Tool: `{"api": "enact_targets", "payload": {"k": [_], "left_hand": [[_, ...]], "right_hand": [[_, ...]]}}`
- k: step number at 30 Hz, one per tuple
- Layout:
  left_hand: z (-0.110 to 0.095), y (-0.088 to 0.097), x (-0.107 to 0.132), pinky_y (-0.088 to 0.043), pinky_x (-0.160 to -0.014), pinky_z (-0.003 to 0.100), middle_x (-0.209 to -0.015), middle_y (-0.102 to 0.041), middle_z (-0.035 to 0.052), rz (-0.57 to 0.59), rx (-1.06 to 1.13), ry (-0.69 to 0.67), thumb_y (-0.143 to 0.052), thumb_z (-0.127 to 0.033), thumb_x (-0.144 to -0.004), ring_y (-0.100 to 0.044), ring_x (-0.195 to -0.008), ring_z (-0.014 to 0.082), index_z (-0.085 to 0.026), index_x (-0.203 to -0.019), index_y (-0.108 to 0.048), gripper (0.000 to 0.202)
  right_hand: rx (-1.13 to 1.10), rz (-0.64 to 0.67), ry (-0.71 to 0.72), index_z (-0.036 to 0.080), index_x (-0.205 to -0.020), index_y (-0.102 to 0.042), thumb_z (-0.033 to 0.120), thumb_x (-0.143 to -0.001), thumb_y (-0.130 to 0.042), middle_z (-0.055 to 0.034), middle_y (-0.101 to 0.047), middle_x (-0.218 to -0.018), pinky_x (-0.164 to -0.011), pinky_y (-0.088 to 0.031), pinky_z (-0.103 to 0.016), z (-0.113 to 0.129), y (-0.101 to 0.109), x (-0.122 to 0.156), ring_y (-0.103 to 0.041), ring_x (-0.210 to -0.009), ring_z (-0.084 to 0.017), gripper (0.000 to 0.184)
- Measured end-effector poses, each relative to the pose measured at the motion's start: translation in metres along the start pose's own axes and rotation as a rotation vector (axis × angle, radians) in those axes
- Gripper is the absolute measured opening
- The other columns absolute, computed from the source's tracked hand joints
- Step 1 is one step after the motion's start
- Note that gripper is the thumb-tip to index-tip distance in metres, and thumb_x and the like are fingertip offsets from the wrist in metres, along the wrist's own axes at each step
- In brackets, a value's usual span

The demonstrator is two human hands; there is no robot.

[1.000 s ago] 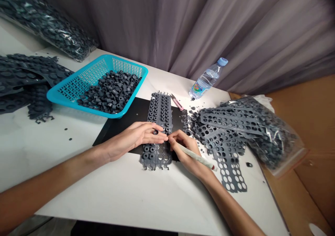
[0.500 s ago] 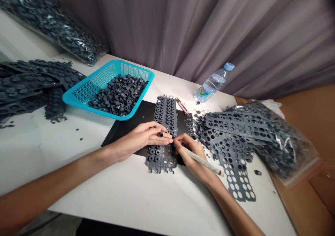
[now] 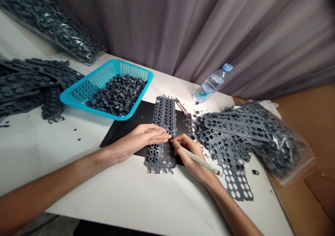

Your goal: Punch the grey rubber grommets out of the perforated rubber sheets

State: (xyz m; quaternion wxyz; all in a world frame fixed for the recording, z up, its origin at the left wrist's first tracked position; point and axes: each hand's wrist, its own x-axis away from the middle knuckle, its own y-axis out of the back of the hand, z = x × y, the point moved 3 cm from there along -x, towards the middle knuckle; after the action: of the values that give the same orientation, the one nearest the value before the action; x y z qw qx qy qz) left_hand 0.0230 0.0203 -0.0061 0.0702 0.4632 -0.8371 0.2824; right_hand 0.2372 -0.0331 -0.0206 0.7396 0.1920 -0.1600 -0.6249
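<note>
A grey rubber sheet studded with small rings lies lengthwise on a black mat. My left hand rests across the sheet's middle, fingers stretched flat and pressed together, pointing right. My right hand is closed in a pen grip on a slim white tool, whose tip touches the sheet right beside the left fingertips. The sheet's near end shows several empty holes.
A turquoise basket of loose grey rings stands left of the mat. Punched-out sheets and a plastic bag lie right. A water bottle and a small cutter sit behind. More sheets and a bag are far left.
A loose ring seen on my left fingers earlier is out of sight now; those fingers have flattened on the sheet. The right hand and tool stay at the same spot.
</note>
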Motion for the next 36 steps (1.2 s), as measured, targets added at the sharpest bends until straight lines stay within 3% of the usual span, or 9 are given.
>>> {"api": "enact_targets", "payload": {"k": [6,15,21,24,31,36], "left_hand": [[-0.0007,0.0008,-0.0013,-0.046,-0.123,0.047,-0.120,-0.082,0.0150,0.019,-0.118,-0.001,-0.088,-0.035,-0.089,-0.070,-0.133,0.0308,-0.015,-0.124,-0.067,0.045],[-0.0002,0.0003,-0.0012,-0.046,-0.122,0.048,-0.119,-0.083,0.0127,0.028,-0.158,0.001,-0.087,-0.039,-0.089,-0.077,-0.121,0.0285,-0.017,-0.124,-0.068,0.046],[0.0037,0.0005,-0.0034,-0.050,-0.117,0.048,-0.118,-0.082,0.0133,0.033,-0.138,0.006,-0.092,-0.035,-0.082,-0.074,-0.125,0.0307,-0.018,-0.118,-0.066,0.048],[0.0029,-0.0015,-0.0018,-0.052,-0.115,0.047,-0.118,-0.082,0.0129,0.052,-0.156,0.013,-0.091,-0.035,-0.084,-0.075,-0.123,0.0299,-0.017,-0.117,-0.066,0.044],[-0.0004,-0.0057,0.0019,-0.056,-0.110,0.042,-0.122,-0.081,0.0150,0.046,-0.059,-0.003,-0.073,-0.050,-0.100,-0.075,-0.125,0.0302,-0.016,-0.110,-0.069,0.035],[0.0023,-0.0055,-0.0002,-0.055,-0.110,0.042,-0.113,-0.083,0.0155,0.079,-0.010,0.008,-0.062,-0.054,-0.105,-0.076,-0.122,0.0303,-0.016,-0.109,-0.068,0.038]], "right_hand": [[0.003,0.005,0.001,0.021,-0.098,-0.065,0.040,-0.111,-0.055,0.0015,-0.064,-0.076,-0.061,-0.041,-0.026,-0.0005,-0.0007,-0.0008,-0.055,-0.066,-0.015,0.025],[0.027,0.009,0.004,0.021,-0.098,-0.065,0.038,-0.110,-0.054,0.0022,-0.063,-0.075,-0.061,-0.039,-0.026,0.0013,0.0002,0.0009,-0.054,-0.065,-0.014,0.023],[0.029,0.010,-0.005,0.021,-0.098,-0.066,0.039,-0.110,-0.056,0.0023,-0.063,-0.074,-0.060,-0.039,-0.026,0.0028,-0.0001,-0.0007,-0.054,-0.064,-0.014,0.024],[0.029,0.006,-0.008,0.020,-0.098,-0.067,0.040,-0.109,-0.056,0.0017,-0.063,-0.075,-0.059,-0.039,-0.026,0.0051,0.0000,-0.0015,-0.054,-0.064,-0.014,0.025],[0.036,0.011,-0.007,0.020,-0.098,-0.066,0.040,-0.109,-0.055,0.0016,-0.063,-0.074,-0.059,-0.039,-0.026,0.0051,0.0000,-0.0010,-0.055,-0.064,-0.014,0.025],[0.037,0.017,-0.009,0.021,-0.101,-0.067,0.038,-0.109,-0.056,0.0013,-0.064,-0.076,-0.061,-0.041,-0.026,0.0013,0.0002,-0.0005,-0.055,-0.066,-0.015,0.022]]}}
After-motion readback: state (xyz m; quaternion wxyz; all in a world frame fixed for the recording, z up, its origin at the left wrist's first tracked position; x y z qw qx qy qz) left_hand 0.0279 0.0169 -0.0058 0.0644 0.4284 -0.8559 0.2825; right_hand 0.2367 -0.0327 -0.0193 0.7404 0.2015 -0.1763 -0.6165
